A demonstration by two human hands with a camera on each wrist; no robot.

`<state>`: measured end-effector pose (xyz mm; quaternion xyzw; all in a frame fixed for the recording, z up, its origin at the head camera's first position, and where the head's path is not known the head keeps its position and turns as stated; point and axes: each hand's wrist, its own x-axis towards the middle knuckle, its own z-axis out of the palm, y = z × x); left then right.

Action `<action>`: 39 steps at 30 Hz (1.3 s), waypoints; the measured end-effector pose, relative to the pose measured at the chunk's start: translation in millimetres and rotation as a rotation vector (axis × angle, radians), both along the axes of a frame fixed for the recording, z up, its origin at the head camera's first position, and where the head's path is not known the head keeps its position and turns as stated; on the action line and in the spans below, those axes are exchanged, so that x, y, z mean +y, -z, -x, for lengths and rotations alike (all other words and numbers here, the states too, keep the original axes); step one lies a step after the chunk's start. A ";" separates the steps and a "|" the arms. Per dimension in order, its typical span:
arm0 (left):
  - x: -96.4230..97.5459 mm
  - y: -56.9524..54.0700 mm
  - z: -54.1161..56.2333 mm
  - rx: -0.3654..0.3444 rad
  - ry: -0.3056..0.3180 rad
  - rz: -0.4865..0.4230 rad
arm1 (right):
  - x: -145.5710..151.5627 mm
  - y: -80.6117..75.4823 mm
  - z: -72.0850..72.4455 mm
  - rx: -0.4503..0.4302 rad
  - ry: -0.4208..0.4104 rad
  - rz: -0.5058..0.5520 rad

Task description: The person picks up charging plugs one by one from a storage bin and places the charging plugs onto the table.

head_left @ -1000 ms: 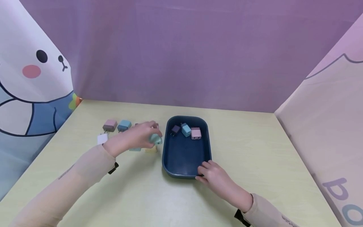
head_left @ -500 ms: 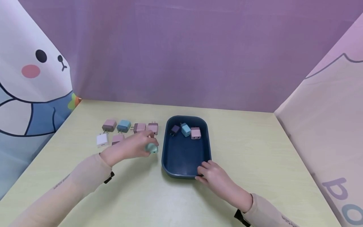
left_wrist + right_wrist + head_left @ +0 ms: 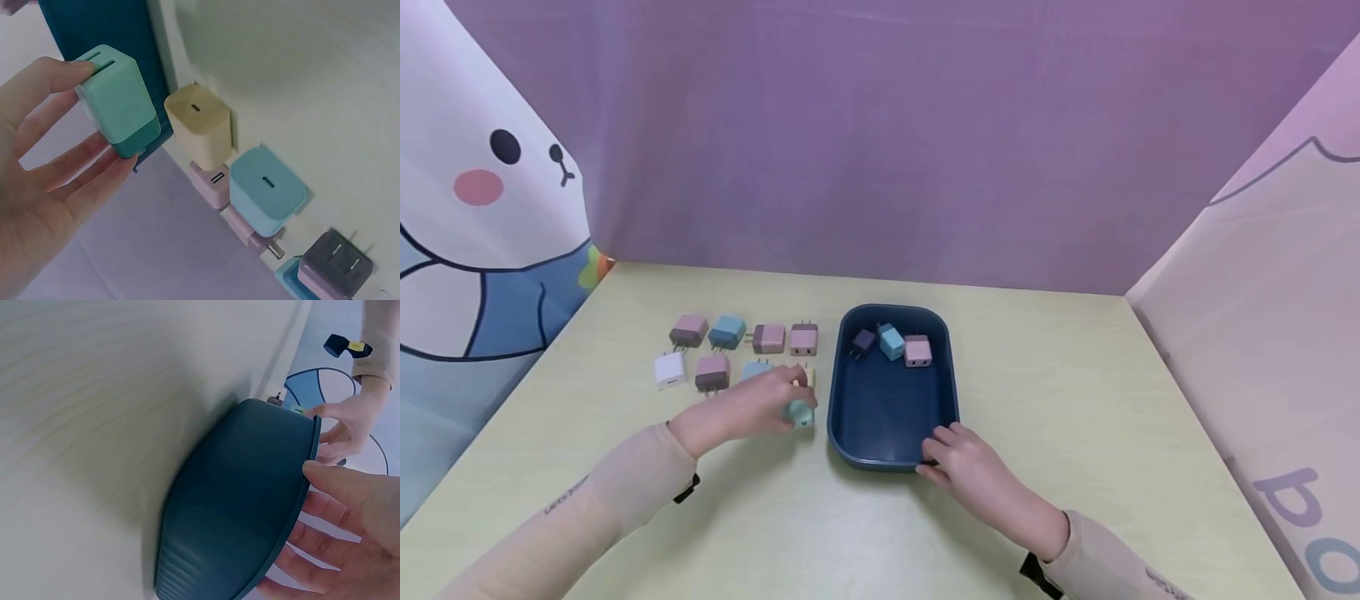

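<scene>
My left hand pinches a mint-green charger plug between thumb and fingertips, to the left of the dark blue tray. In the left wrist view two slots show on its upper end, and its other end is darker green. A cream charger plug and a light blue one stand just beside it. My right hand grips the tray's near right corner, thumb and fingers over the rim. Inside the tray lie a dark purple charger plug, a blue one and a pink one.
Left of the tray, more charger plugs lie in two rows, among them a white one, a purple-pink one and a blue one. A purple cloth hangs behind the pale table.
My left hand has moved toward the table's near side with the green charger plug, uncovering several plugs in the rows behind it. My right hand and the tray stay in place.
</scene>
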<state>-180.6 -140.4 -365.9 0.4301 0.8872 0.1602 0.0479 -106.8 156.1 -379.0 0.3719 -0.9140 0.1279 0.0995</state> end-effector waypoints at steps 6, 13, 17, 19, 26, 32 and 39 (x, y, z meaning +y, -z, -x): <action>0.5 7.3 -3.7 -0.029 -0.003 0.038 | -0.3 1.2 0.2 0.002 -0.006 0.002; 0.4 14.5 -8.3 -0.090 -0.010 0.029 | 0.3 2.7 -0.4 -0.004 0.005 -0.006; -0.3 17.3 -9.5 -0.087 -0.003 0.036 | 0.0 2.2 -0.5 -0.001 0.003 -0.004; -0.6 18.7 -9.8 -0.069 0.008 0.041 | -0.3 1.9 -0.5 -0.002 0.004 -0.005; -1.1 20.8 -10.6 -0.075 0.017 0.051 | -0.4 1.8 -1.0 -0.013 0.012 -0.010; -2.1 25.6 -9.9 -0.090 0.012 0.050 | 0.0 1.7 -1.0 -0.007 0.009 -0.008; -3.7 26.4 -8.7 -0.113 0.007 0.048 | 0.0 0.6 -1.0 0.009 -0.001 -0.005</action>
